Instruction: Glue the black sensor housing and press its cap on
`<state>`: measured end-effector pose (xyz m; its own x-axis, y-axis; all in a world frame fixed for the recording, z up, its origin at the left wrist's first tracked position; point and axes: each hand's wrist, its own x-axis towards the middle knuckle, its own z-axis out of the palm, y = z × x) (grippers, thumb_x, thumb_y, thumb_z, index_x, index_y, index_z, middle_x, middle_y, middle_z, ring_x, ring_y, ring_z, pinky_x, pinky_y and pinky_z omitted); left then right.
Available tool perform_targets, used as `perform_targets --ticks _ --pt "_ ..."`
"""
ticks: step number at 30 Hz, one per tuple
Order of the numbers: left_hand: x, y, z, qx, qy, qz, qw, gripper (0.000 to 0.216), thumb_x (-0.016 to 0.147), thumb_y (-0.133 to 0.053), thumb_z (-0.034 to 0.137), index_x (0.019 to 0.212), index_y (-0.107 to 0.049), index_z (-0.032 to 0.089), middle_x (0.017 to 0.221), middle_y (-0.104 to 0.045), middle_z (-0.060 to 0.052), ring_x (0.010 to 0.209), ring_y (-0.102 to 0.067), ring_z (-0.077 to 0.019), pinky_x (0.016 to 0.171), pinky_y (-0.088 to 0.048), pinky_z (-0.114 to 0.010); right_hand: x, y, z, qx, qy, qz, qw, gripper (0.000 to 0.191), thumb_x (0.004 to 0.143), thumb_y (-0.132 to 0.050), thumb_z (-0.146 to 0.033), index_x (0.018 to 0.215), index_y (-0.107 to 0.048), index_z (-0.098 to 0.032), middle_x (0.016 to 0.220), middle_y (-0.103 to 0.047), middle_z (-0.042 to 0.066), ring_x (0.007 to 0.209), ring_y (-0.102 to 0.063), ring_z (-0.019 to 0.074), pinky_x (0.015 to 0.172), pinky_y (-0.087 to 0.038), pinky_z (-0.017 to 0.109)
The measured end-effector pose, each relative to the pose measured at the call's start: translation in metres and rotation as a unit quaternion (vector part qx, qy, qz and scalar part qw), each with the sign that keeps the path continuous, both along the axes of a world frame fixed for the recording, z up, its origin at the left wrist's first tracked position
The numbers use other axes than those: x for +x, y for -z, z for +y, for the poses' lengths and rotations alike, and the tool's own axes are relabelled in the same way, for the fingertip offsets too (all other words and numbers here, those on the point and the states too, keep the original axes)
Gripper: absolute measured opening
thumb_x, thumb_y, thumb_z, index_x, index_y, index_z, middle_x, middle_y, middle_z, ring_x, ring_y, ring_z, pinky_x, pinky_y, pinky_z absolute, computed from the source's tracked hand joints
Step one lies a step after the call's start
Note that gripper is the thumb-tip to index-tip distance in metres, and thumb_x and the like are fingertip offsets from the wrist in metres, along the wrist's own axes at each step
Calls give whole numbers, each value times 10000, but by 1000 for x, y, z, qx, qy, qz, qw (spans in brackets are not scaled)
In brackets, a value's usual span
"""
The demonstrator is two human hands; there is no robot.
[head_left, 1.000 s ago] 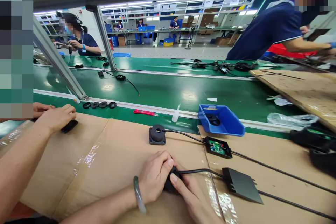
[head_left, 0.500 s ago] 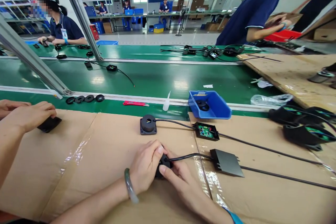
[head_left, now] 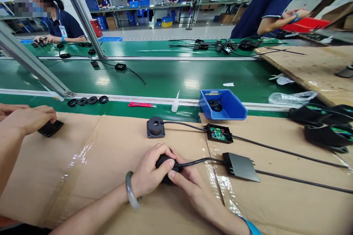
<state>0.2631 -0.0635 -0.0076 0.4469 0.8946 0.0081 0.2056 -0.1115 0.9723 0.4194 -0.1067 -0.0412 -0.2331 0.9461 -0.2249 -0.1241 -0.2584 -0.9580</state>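
Note:
A black round housing (head_left: 163, 160) with a cable sits between my two hands above the cardboard. My left hand (head_left: 150, 169), with a bangle on its wrist, is closed round its left side, thumb across the top. My right hand (head_left: 190, 181) grips the right side near the cable exit. From there the cable leads to a flat dark grey box (head_left: 242, 167) lying on the cardboard. Behind my hands stands a similar round housing (head_left: 156, 127) on a square base, wired to an open black case (head_left: 219, 133) showing a green circuit board. My fingers hide the held housing's underside.
A blue bin (head_left: 224, 106) holds black rings. Near it are a white-tipped bottle (head_left: 175, 104), a red utility knife (head_left: 142, 105) and several black rings (head_left: 92, 100). At left a co-worker's hand (head_left: 30, 121) touches a black part. Black curved housings (head_left: 327, 137) lie at right.
The held housing has turned in my hands, so its smooth round top shows more. My left thumb has moved over it. The view has shifted slightly.

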Motion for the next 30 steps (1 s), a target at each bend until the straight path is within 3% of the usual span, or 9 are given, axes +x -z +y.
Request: perform_targets --ticks 9,19,23,28,30 --pt "7 4 -3 41 -39 32 998 244 923 -478 364 762 -524 186 797 -579 -19 753 -531 -177 679 -372 -288 -3 3 -2 25 15 -11 1000 645 861 -650 -590 1405 -559 -256 1417 -570 68 1393 -414 294 1201 -285 482" --pt "9 2 -1 52 -33 49 997 233 945 -483 339 765 -528 198 811 -620 -13 753 -551 -177 743 -416 -296 3 -17 5 68 -22 -61 996 641 849 -550 -741 1193 -721 -228 1091 -721 86 1133 -597 316 1084 -426 500" --pt "7 2 0 53 -24 54 997 258 965 -465 359 771 -527 199 811 -624 -11 757 -552 -173 767 -424 -297 2 -14 5 15 -25 -25 999 665 820 -611 -718 1251 -686 -218 1233 -680 90 1169 -587 320 1062 -454 500" --pt "8 6 -1 51 -33 55 997 312 983 -437 405 768 -518 194 824 -625 -19 777 -562 -175 746 -416 -289 2 -4 3 -3 -14 -24 1000 721 792 -637 -724 1318 -645 -232 1383 -605 96 1396 -420 332 1205 -258 530" --pt "5 6 -1 52 -35 52 997 349 995 -415 444 786 -533 190 840 -637 -27 785 -574 -177 736 -421 -285 4 2 1 -12 -3 -25 1000 724 778 -652 -727 1315 -650 -241 1401 -594 93 1408 -411 330 1200 -278 523"
